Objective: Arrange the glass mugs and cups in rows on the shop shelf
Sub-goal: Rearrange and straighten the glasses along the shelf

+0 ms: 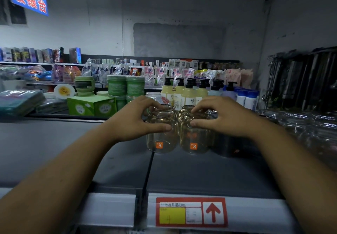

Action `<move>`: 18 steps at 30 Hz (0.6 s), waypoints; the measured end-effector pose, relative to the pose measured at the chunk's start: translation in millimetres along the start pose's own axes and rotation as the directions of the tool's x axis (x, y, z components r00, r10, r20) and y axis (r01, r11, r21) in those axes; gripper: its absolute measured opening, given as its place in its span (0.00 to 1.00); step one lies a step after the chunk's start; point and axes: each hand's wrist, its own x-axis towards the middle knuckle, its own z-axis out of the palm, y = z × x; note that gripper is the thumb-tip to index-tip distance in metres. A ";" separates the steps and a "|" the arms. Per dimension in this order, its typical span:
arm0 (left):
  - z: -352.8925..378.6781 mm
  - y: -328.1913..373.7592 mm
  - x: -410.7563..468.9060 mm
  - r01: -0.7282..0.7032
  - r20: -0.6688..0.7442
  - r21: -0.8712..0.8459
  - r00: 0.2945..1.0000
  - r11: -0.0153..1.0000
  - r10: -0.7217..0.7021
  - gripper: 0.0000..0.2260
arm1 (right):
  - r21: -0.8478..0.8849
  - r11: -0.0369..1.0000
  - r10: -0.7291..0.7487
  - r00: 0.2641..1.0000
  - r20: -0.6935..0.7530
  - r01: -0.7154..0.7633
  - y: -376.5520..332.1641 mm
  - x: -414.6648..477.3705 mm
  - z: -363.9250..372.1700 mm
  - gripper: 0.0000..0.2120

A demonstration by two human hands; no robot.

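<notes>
Two clear glass mugs with orange stickers stand side by side on the grey shelf point(182, 171), with more glass mugs lined up behind each. My left hand point(133, 119) grips the top of the left front mug point(161, 141), thumb on its near side and fingers curled over the rim. My right hand point(224, 117) grips the top of the right front mug point(193, 141) the same way. The two mugs touch or nearly touch each other. A dark mug point(235, 148) stands to the right, under my right wrist.
Pump bottles point(187, 91) and green jars point(125, 86) stand behind the mugs. Green boxes point(91, 106) are at the back left. Plastic-wrapped goods point(300, 122) crowd the right. A red price label point(191, 212) is on the shelf's front rail.
</notes>
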 end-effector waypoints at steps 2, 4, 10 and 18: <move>4.1 0.4 0.0 0.008 0.002 0.017 1.000 1.000 -0.008 0.26 | 0.000 1.000 0.000 1.000 0.002 0.000 -0.5 -0.7 0.7 0.20; 7.2 0.0 2.4 0.001 -0.017 -0.027 1.000 1.000 -0.001 0.24 | 0.006 1.000 -0.004 1.000 -0.012 0.004 -0.6 0.3 0.6 0.18; 18.3 1.9 23.6 0.089 -0.046 -0.215 0.994 0.973 -0.101 0.14 | -0.092 0.990 0.109 0.994 -0.007 -0.109 5.8 24.2 0.5 0.18; 16.4 -5.1 28.0 0.104 0.042 -0.186 0.994 0.977 -0.098 0.16 | -0.066 0.982 0.188 0.972 0.143 -0.180 16.1 36.7 8.3 0.19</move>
